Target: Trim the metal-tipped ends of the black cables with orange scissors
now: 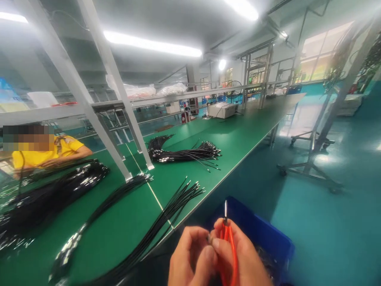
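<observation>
Just off the near edge of the long green desk (125, 222), the right hand (250, 258) carries a slim hand tool with bright red looped handles (233, 250) and a narrow silver tip, while the left hand (189, 254) meets it at the fingertips. Handling this well, I judge, calls for steady fingers: keep the tool tucked in the palm with its tip aimed away from the left hand, and pinch lightly so nothing slips. The right grip is wrapped around the handles, its thumb brought inward; the left grip is nearly closed, thumb and forefinger seemingly pinching a small dull grey-brown piece (209, 239) that is too blurred to identify. The tool stands upright beside the desk, its blades apparently together, its handles glossy and partly hidden by fingers. Nearest to the hands, across the desk's edge, lies a loose bundle of thin black cables with shiny pale ends (166, 216); beside the desk, partly behind the right hand, sits a deep blue plastic bin (285, 242).
</observation>
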Tool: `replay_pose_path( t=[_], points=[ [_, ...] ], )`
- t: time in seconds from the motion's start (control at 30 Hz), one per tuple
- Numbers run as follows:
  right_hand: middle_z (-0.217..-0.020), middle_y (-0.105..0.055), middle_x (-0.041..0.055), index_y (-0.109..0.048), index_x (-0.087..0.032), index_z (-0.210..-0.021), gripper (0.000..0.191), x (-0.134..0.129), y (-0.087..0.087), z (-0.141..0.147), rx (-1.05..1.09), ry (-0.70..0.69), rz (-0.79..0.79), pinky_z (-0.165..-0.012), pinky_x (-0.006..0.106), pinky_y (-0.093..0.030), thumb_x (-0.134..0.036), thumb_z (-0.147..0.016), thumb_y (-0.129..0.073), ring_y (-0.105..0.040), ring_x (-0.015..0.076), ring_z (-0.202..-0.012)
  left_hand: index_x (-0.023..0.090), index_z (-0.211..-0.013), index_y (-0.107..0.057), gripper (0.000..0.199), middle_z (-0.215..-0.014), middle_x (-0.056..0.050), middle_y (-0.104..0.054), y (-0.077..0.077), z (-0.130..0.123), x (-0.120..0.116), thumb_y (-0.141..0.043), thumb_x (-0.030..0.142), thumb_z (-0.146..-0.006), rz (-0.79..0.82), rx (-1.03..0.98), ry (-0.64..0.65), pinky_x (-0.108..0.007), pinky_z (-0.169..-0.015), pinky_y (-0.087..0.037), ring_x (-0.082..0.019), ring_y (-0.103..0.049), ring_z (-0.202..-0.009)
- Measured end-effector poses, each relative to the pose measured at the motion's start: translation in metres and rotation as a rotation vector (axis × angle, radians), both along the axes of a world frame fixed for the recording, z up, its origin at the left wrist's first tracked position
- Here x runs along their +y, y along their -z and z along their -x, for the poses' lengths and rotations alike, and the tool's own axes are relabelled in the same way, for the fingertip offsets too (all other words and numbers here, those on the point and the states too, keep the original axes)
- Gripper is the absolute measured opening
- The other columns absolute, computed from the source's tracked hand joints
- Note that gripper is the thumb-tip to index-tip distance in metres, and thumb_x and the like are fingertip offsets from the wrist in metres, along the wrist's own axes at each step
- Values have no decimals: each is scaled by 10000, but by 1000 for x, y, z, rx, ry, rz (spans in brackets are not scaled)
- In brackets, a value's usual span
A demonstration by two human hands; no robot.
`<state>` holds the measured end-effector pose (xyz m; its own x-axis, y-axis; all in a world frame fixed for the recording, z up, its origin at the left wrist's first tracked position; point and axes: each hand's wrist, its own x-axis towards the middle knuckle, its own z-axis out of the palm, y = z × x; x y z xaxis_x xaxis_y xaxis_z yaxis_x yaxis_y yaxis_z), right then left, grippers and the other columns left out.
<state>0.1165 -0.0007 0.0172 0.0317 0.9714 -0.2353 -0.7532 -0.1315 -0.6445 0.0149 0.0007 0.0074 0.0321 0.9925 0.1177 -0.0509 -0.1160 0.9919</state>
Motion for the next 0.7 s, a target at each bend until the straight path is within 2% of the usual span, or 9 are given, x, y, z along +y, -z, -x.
replay_pose_path(
  t=[0.1,0.23,0.33,0.5,0.6,0.7],
  points=[
    [-623,-607,-41,-595,-187,-786,243,-3,-3,4,-29,5,-23,-448,167,-452,-178,-650,-797,-545,88,-471,162,-703,-595,347,-537,23,-551,-13,-3,2,-676,497,-747,45,26,-48,-207,-448,-392,-106,-486,-458],
    [-622,-611,-36,-596,-172,-776,233,-2,-6,1,-47,12,-39,-422,152,-439,-162,-643,-787,-517,71,-436,146,-650,-597,289,-459,17,-586,-23,-5,7,-730,394,-716,191,-267,71,-216,-454,-419,-107,-513,-417],
    [-626,-615,-32,-603,-170,-774,232,-1,-6,-1,-37,21,-48,-430,153,-453,-147,-629,-782,-526,74,-446,148,-617,-587,268,-469,27,-592,-26,-8,6,-757,342,-689,231,-405,52,-208,-461,-428,-96,-516,-421],
    [-615,-615,-26,-610,-179,-782,243,2,4,1,-25,37,-51,-426,150,-456,-184,-625,-795,-540,83,-451,153,-670,-587,264,-492,41,-589,-25,-13,5,-767,345,-681,237,-442,17,-194,-456,-416,-84,-503,-430],
    [-567,-594,-32,-611,-181,-744,262,6,14,2,-1,51,-56,-391,138,-432,-217,-588,-819,-527,81,-422,165,-671,-560,267,-489,43,-577,-19,-10,8,-762,338,-697,191,-405,81,-191,-463,-408,-89,-502,-442],
    [-585,-614,-19,-632,-177,-767,270,10,19,1,15,58,-59,-395,141,-444,-224,-578,-818,-534,79,-414,177,-643,-545,243,-583,23,-596,-13,-2,12,-727,318,-718,158,-380,115,-207,-511,-441,-107,-534,-515]
  ],
)
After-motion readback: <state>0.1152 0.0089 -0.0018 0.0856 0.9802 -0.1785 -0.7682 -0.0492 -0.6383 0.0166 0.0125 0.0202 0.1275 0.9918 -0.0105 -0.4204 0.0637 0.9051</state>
